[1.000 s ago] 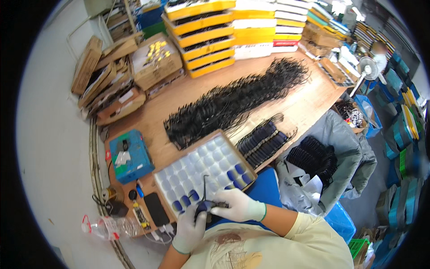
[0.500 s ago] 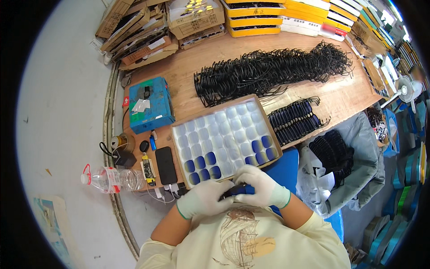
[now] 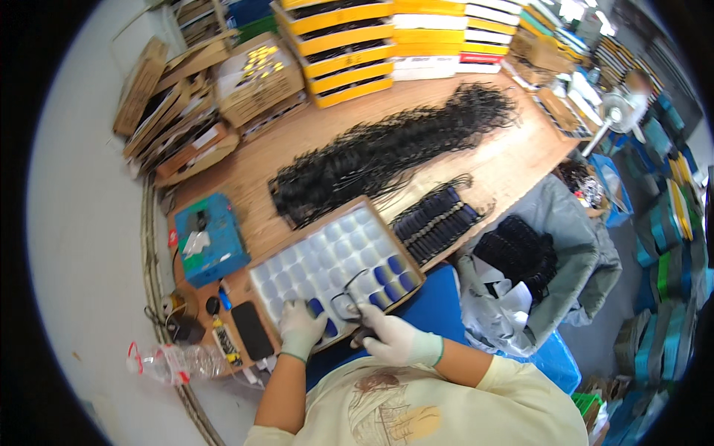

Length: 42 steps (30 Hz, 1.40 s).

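While the gloved left hand (image 3: 300, 327) presses open fingers on the compartment tray (image 3: 327, 256) at lower centre, the right hand (image 3: 390, 334) pinches black eyeglasses (image 3: 348, 303).

We are wearing thin, pale, whitish gloves on both hands, the left hand (image 3: 300, 328) and the right hand (image 3: 394, 338). Each glove is ending at the wrist in a narrow green-tinged cuff. Above the cuffs our forearms are showing bare. We are wearing a pale yellow short-sleeved shirt (image 3: 446, 409), its loose sleeves reaching about to the elbows. On the chest the shirt is carrying a brownish line drawing, with a darker yellow patch under it; its details are too small to make out.
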Available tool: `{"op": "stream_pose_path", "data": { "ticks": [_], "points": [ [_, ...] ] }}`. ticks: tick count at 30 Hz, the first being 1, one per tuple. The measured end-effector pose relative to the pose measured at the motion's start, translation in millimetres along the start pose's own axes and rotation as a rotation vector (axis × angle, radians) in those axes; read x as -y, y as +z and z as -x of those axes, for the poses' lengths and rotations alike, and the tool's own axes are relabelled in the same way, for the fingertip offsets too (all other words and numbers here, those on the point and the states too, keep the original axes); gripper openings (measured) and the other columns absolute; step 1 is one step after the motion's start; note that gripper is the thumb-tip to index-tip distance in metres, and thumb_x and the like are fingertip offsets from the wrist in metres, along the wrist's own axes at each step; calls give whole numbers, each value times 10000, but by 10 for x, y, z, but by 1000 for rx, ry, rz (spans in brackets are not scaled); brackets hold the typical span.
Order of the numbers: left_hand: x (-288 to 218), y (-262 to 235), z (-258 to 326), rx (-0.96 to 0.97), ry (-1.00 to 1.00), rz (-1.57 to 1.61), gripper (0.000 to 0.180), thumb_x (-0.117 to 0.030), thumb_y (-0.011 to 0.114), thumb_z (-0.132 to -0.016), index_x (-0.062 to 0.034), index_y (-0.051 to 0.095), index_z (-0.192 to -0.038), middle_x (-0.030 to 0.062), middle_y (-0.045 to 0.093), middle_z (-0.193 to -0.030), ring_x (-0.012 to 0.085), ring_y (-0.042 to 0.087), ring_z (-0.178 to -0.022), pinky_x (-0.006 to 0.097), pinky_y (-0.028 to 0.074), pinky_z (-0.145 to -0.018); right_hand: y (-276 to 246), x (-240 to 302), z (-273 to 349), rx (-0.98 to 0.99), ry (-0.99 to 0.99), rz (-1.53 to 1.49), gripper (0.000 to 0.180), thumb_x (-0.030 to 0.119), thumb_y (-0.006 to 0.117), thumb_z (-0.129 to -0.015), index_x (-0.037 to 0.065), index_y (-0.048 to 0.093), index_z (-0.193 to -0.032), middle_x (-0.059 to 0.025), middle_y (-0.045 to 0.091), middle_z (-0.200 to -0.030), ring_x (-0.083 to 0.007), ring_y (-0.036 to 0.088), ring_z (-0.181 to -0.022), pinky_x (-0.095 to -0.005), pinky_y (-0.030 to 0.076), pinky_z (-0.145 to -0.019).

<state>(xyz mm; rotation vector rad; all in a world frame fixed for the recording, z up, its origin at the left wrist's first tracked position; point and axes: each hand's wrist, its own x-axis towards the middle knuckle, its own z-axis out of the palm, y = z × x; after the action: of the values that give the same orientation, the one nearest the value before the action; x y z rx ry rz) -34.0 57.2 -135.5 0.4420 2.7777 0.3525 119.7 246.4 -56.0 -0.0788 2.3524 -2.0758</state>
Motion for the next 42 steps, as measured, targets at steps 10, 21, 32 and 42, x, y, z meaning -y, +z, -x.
{"op": "stream_pose_path", "data": {
  "ticks": [10, 21, 32, 42],
  "points": [
    [-95, -438, 364, 43, 89, 1092, 207, -104, 711, -862, 1, 580, -982, 70, 629, -833, 168, 621, -765, 306, 505, -685, -62, -12, -127, -80, 212, 377, 492, 108, 506, -936, -21, 372, -1391, -300, 673, -933, -484, 657, -865, -536, 525, -761],
    [-361, -616, 698, 329, 144, 1771, 225, -57, 660, -905, 22, 565, -1093, 108, 650, -908, 194, 656, -793, 350, 572, -742, -60, 165, -137, 93, 88, -141, 246, 200, 556, -1006, -33, 630, -985, -120, 699, -801, -210, 670, -757, -370, 538, -737],
    [-412, -745, 809, 160, 267, 1300, 231, -167, 659, -937, 52, 612, -993, 58, 640, -866, 122, 584, -771, 280, 475, -724, -83, 125, -71, -3, -104, 35, 276, 222, 556, -995, -50, 598, -1003, -233, 648, -840, -427, 627, -822, -454, 497, -759],
    [-632, -882, 868, 8, 302, 1123, 295, -260, 630, -968, 31, 656, -927, 28, 646, -794, 90, 553, -708, 238, 415, -631, -189, 194, -111, 54, -197, 296, 218, 210, 600, -970, -7, 602, -990, -257, 615, -789, -471, 620, -798, -506, 497, -704]
  ]
}}
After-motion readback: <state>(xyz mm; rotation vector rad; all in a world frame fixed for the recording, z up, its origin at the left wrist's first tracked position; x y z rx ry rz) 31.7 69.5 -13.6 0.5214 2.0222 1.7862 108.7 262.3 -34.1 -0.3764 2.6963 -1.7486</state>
